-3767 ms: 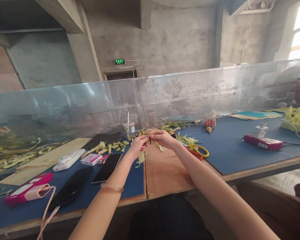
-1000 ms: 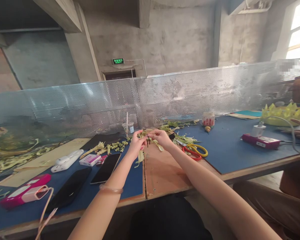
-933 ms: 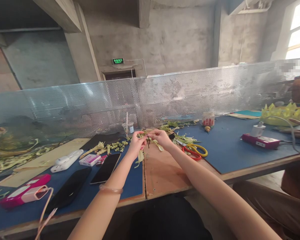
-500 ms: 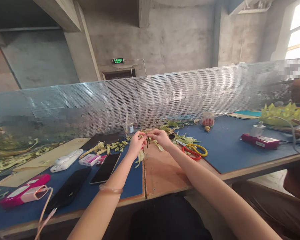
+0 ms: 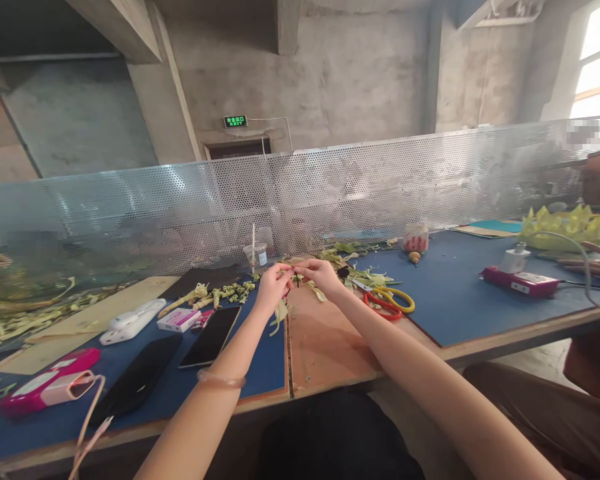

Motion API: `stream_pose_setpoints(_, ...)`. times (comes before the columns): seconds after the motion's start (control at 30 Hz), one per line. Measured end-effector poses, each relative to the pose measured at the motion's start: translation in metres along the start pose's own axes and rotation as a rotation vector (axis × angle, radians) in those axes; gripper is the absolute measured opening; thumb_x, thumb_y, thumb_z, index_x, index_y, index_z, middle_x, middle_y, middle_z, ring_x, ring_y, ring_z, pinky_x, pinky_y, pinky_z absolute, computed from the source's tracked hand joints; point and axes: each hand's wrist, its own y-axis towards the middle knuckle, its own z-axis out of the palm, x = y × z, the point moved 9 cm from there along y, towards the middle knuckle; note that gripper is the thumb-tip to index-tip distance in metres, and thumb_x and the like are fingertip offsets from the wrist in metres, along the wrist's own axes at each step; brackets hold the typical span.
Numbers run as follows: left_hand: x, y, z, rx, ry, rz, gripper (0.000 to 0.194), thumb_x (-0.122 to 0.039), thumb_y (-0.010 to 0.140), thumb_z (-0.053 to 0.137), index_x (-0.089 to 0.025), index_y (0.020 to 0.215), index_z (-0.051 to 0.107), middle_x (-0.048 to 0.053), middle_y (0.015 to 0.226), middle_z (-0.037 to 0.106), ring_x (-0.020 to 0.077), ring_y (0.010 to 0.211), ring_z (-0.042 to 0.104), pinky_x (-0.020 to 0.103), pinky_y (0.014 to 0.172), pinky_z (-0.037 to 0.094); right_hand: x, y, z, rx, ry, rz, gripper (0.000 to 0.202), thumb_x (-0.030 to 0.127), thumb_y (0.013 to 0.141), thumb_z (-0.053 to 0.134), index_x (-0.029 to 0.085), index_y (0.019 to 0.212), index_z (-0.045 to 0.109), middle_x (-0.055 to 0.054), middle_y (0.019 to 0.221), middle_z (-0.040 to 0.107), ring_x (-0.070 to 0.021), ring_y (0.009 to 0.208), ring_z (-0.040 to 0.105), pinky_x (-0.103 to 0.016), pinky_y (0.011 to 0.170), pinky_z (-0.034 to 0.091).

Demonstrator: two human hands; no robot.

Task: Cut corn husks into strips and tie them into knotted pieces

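My left hand and my right hand meet above the table with their fingertips pinched close together. Between them is a thin black strand, its short end hanging down; its exact kind is too small to tell. A pale green husk-like strip droops below my left hand. Another pale strip hangs under my right hand. Scissors with one red and one yellow handle lie to the right of my right wrist. Beyond my fingers, green leafy scraps are spread.
Left of my arm lie phones, a small white-and-purple box, a white power strip and a pink one. A plastic cup stands behind. A jar, a pink power strip and another person's hand are rightward.
My hands stay almost in place, with small finger movements. Less of the black strand hangs below them now. The other person's hand at the right has shifted slightly.
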Motion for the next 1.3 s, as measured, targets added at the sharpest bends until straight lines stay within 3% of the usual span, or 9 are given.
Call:
stream_pose_setpoints(0.43,0.003,-0.008,0.013,0.095,-0.122,-0.16,0.026,-0.034,0.071,0.062,-0.013,0.084,0.055,-0.004,0.048,0.05,0.0021,0.032,0.028,0.017,0.034,0.018,-0.005,-0.003,-0.002,-0.022,0.067,0.093,0.033,0.043,0.058,0.072,0.013,0.071,0.069,-0.003,0.07,0.062,-0.0108,0.062,0.049,-0.023,0.056,0.038)
stream_pose_setpoints(0.87,0.005,-0.01,0.016,0.119,-0.141,-0.214,0.024,-0.034,0.069,0.064,-0.013,0.08,0.058,-0.003,0.05,0.05,0.0016,0.032,0.029,0.017,0.034,0.017,0.002,-0.003,-0.001,-0.012,-0.084,0.027,0.039,0.051,0.064,0.065,0.012,0.069,0.066,0.001,0.059,0.053,-0.008,0.053,0.038,-0.022,0.05,0.03)
stream_pose_setpoints(1.1,0.008,-0.007,0.007,0.04,-0.189,-0.195,0.027,-0.035,0.067,0.066,-0.013,0.079,0.057,-0.004,0.049,0.048,0.0015,0.033,0.029,0.017,0.034,0.016,-0.007,-0.003,0.006,0.025,-0.258,0.028,0.045,0.059,0.071,0.054,0.014,0.076,0.059,0.0,0.063,0.054,-0.0098,0.052,0.045,-0.022,0.049,0.036)
stream_pose_setpoints(1.3,0.011,-0.005,0.001,-0.009,-0.215,-0.199,0.024,-0.03,0.067,0.065,-0.013,0.079,0.055,-0.005,0.049,0.047,0.0013,0.033,0.029,0.017,0.034,0.016,-0.005,-0.007,0.015,0.098,-0.362,-0.014,0.046,0.062,0.073,0.05,0.016,0.064,0.05,0.004,0.052,0.045,-0.009,0.047,0.042,-0.022,0.048,0.034)
